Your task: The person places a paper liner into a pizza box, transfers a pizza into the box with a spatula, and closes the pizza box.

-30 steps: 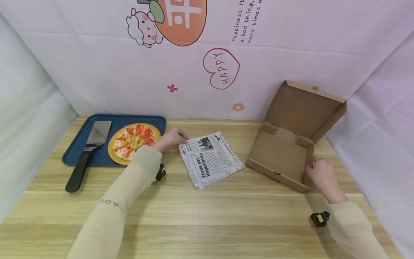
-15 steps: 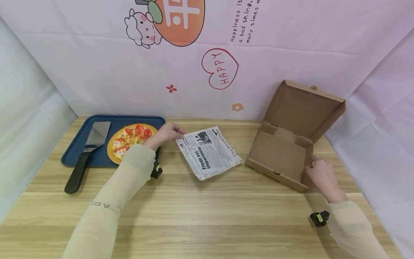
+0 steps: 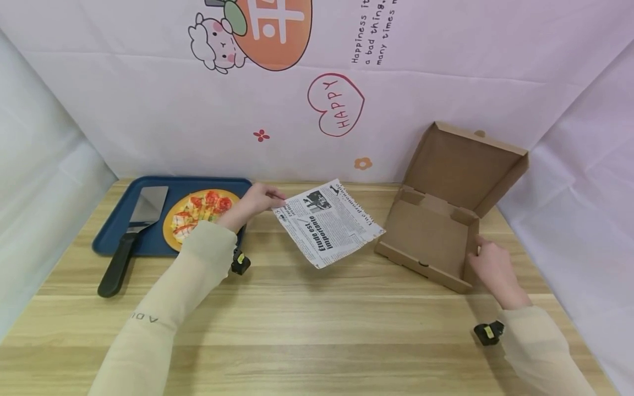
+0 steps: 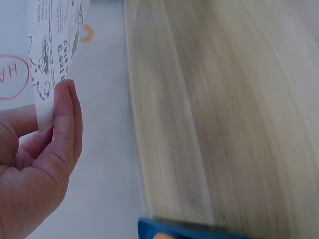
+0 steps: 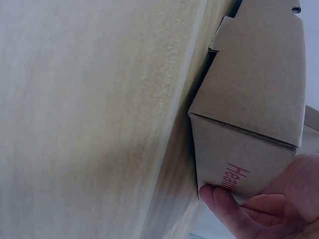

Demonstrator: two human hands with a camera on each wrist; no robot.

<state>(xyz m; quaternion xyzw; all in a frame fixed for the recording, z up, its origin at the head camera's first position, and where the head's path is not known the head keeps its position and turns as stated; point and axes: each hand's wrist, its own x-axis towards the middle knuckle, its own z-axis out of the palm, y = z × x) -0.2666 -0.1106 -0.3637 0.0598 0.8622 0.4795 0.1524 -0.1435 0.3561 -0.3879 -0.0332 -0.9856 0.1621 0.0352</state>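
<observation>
My left hand (image 3: 255, 203) pinches one corner of a newspaper-print sheet of paper (image 3: 327, 225). The sheet is raised off the table and slopes toward the box. In the left wrist view, thumb and fingers meet on the paper (image 4: 47, 55). At the right stands a brown cardboard pizza box (image 3: 428, 236) with its lid (image 3: 465, 168) up. My right hand (image 3: 495, 272) holds the box's right side wall. From the right wrist, fingertips (image 5: 222, 196) are seen against the outer wall, below red lettering; the thumb is mostly hidden.
A blue tray (image 3: 111, 236) at the back left bears a pizza (image 3: 195, 212), partly covered by the left arm. A spatula (image 3: 151, 203) lies on it, its black handle (image 3: 119, 267) hanging over the front edge. A printed cloth (image 3: 223, 121) hangs behind the table.
My left hand has raised the paper from the table and drawn slightly left, then a little right, tilting the sheet. My right hand and the box have stayed in place.
</observation>
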